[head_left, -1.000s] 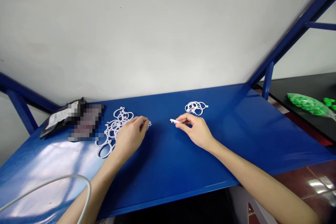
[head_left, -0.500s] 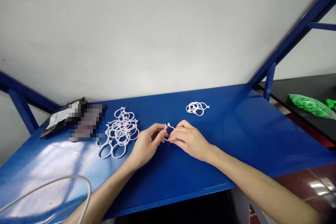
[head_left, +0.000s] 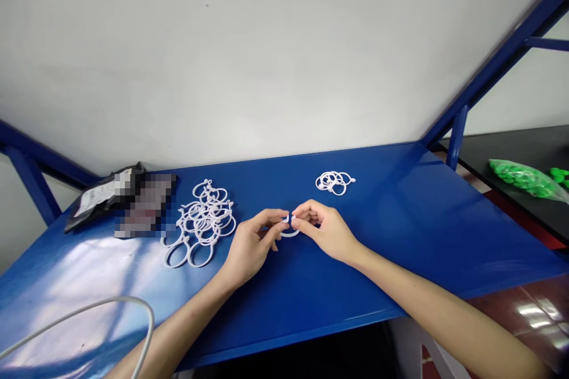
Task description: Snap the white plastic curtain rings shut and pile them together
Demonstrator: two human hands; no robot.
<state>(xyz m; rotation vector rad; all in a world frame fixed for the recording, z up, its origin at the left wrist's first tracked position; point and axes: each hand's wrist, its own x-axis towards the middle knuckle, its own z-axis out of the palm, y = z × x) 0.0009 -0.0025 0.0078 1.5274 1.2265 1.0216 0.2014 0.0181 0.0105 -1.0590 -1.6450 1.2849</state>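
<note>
Between both hands is a white plastic ring (head_left: 290, 234), apparently a curtain ring, with its two ends close together at the top. My left hand (head_left: 255, 241) pinches the left end between thumb and fingers. On the other end, the thumb and fingers of my right hand (head_left: 324, 231) are closed. Fingers cover much of the ring's sides. To the left of my left hand lies a loose heap of similar white rings (head_left: 202, 219). A smaller cluster of white rings (head_left: 333, 182) rests beyond my right hand.
The blue table (head_left: 275, 320) meets a pale wall at the back. A black plastic package (head_left: 104, 195) and a blurred flat item (head_left: 149, 204) lie at the left. A white cable (head_left: 89, 306) loops at front left. Bagged green pieces (head_left: 527, 177) sit on a black surface at right.
My right hand has shifted up from the ring's lower side to its upper end. The ring's two ends are now between the fingertips of both hands. The heaps look the same.
</note>
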